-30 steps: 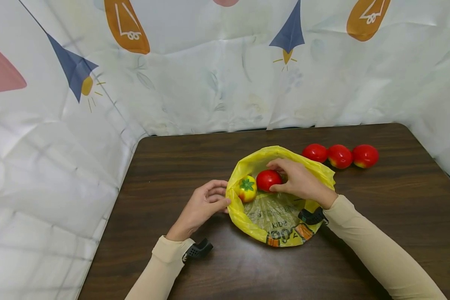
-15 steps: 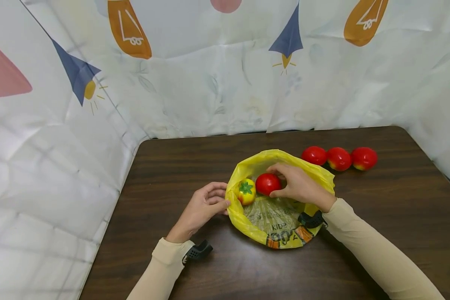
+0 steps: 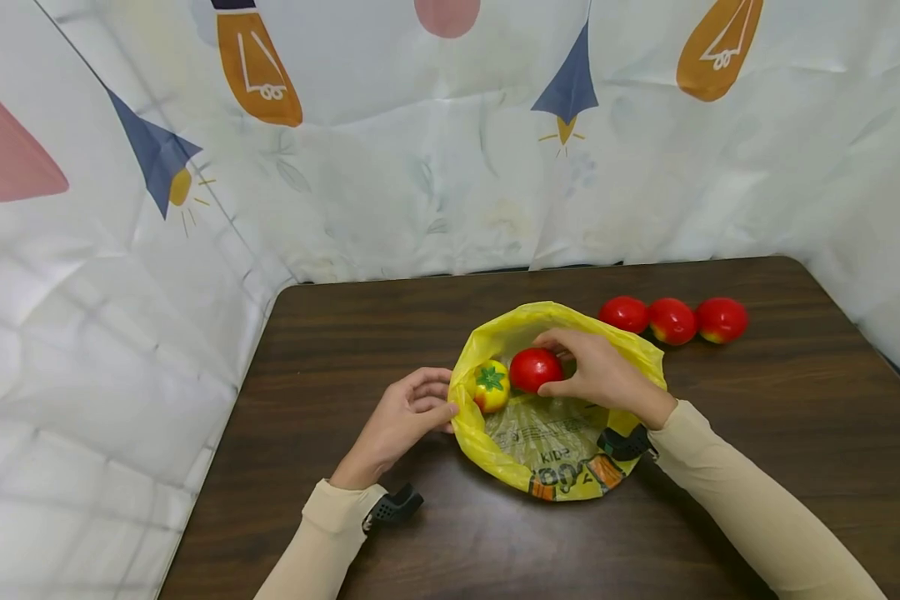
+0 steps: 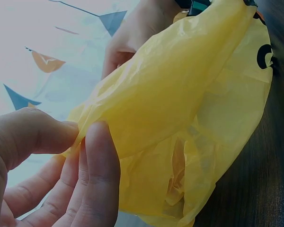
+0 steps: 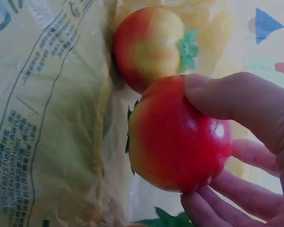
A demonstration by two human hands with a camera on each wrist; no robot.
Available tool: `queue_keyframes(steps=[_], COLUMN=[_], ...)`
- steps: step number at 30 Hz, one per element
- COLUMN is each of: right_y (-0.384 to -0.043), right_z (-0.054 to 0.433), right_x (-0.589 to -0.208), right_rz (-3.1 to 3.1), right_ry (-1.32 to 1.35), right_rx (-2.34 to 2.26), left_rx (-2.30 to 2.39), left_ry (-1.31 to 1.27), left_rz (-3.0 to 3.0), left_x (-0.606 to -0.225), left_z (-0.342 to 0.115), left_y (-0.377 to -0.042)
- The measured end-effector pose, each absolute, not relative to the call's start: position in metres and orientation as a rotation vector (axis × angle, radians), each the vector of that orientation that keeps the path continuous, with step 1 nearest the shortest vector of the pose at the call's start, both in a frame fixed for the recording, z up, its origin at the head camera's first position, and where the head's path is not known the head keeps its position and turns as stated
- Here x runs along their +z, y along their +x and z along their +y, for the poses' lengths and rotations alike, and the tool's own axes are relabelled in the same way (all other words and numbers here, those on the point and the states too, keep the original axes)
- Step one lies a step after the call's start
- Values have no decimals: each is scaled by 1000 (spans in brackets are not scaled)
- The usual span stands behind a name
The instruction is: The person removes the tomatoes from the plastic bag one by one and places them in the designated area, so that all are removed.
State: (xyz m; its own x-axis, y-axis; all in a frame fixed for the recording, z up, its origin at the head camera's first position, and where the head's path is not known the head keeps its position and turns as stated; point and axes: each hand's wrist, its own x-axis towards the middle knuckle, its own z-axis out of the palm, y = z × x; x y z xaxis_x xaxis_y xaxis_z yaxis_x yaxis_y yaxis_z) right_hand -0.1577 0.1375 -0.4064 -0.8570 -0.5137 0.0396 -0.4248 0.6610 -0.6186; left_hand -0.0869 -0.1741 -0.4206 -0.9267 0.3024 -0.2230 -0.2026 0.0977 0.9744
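Note:
A yellow plastic bag (image 3: 487, 442) lies on the table with its mouth spread wide. My left hand (image 3: 401, 421) pinches its left rim between thumb and fingers, seen close in the left wrist view, where the bag wall (image 4: 156, 94) rises beside the fingertips. Inside the bag, my right hand (image 3: 603, 371) holds a shiny red toy tomato (image 3: 536, 370), thumb on one side and fingers on the other. Touching it is a yellow-and-red toy tomato (image 3: 491, 385) with a green leafy top. Another green leaf (image 5: 168, 218) shows below the held tomato in the right wrist view.
Three more red toy tomatoes (image 3: 672, 321) stand in a row behind the bag's right side. The dark wooden table (image 3: 345, 325) meets a patterned white cloth (image 3: 390, 183) at its back and left. Black cameras (image 3: 396, 505) sit on both wrists.
The head view has shifted slightly, so the table sits a little lower in it. Both hands keep their holds, and the tomatoes stay in place.

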Motion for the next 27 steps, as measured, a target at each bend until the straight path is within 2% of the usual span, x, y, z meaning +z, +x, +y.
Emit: queue_keyframes(steps=[27], right_y=[-134], right_z=[163], right_x=[-376], right_rz=[2752], right_ry=[-772], right_rx=[-1194], left_rx=[1878], left_ry=[105], left_rz=[2021], left_x=[-422], left_z=[-174], left_y=[-86])
